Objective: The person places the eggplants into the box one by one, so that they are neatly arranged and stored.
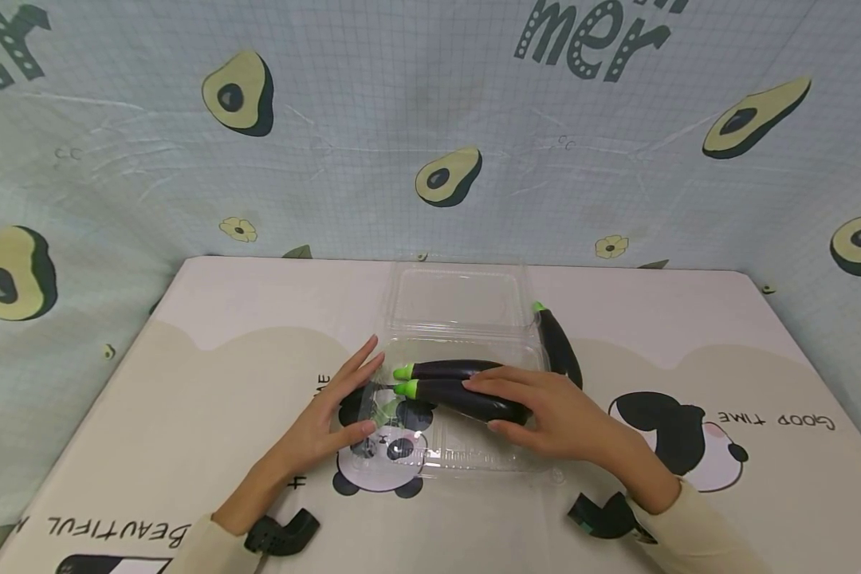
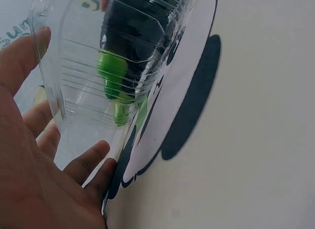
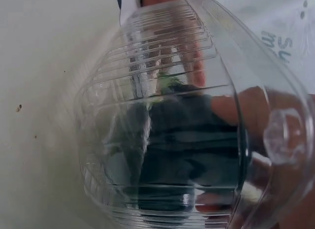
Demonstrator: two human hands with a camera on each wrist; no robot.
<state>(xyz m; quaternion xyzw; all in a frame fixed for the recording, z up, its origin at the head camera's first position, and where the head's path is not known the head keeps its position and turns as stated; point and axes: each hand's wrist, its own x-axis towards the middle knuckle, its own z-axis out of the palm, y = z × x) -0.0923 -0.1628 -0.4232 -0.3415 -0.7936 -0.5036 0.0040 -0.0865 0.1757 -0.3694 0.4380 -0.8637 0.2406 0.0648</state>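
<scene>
A clear plastic clamshell box (image 1: 466, 456) stands with its lid (image 1: 459, 295) folded back flat behind it. Two dark eggplants with bright green stem ends lie side by side at the box, the front eggplant (image 1: 448, 394) and the back eggplant (image 1: 445, 369). My right hand (image 1: 563, 410) grips the front eggplant, thumb on the near side and fingers over the top; the right wrist view shows this through the box's ribbed wall. Fingers spread, my left hand (image 1: 330, 414) is at the box's left wall. A third eggplant (image 1: 560, 347) lies outside, against the box's right side.
The pale table mat (image 1: 186, 414) carries printed pandas and lettering. Black wrist mounts (image 1: 283, 532) sit at both wrists. Behind the table hangs a cloth (image 1: 359, 104) with avocado prints.
</scene>
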